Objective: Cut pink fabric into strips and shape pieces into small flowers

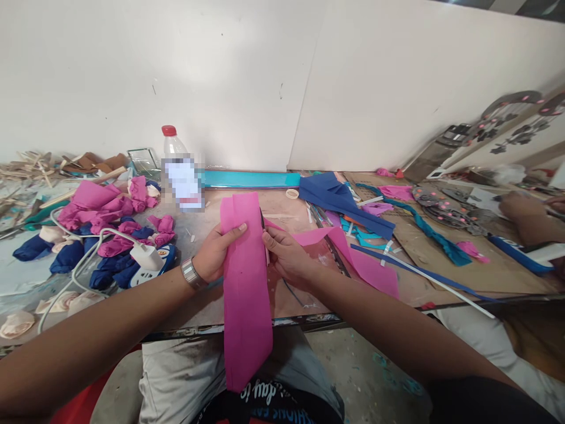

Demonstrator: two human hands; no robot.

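Observation:
My left hand [215, 252] grips the left edge of a long pink foam strip [245, 294] that hangs from the table's front down over my lap. My right hand [285, 254] is closed on a thin dark tool, probably scissors [263, 231], whose blade runs along the strip's right edge. To the right, a wider pink sheet [353, 256] lies flat on the table, joined to the strip near my right hand. A metal watch sits on my left wrist.
Rolled pink and blue foam pieces [106, 229] and a white power adapter [148, 256] with cable lie at left. A plastic bottle [176, 168] stands behind. Blue sheets [339, 200], teal strips and a white rod [441, 285] lie right. Another person's hand [525, 215] works at far right.

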